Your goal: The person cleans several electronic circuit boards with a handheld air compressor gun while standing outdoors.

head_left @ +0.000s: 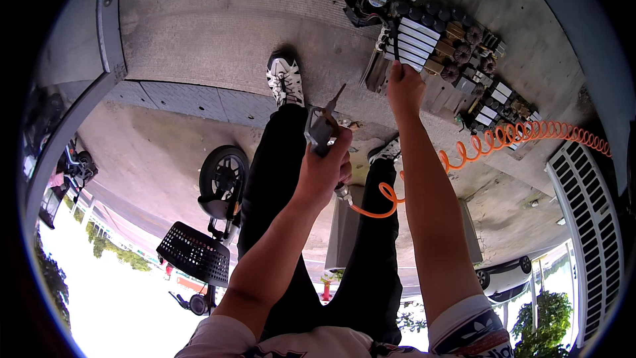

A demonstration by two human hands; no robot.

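My left hand (323,171) is wrapped round a grey air blow gun (319,127), whose thin nozzle points up and away from me. An orange coiled hose (490,142) joins the gun's lower end and runs behind my right forearm to the right. My right hand (405,89) is closed on a thin black strip-like thing (396,43); whether it is a cable or a handle I cannot tell. That strip lies over a large circuit board (434,59) with pale finned heat sinks (416,41), copper coils and a small black fan (371,5).
A smaller board section (493,107) lies at the large board's near right. My shoe (285,79) stands on the concrete left of the boards. A white slatted grille (586,219) is at the right. Behind me are a scooter wheel (224,176), a black basket (193,252) and a parked car (507,278).
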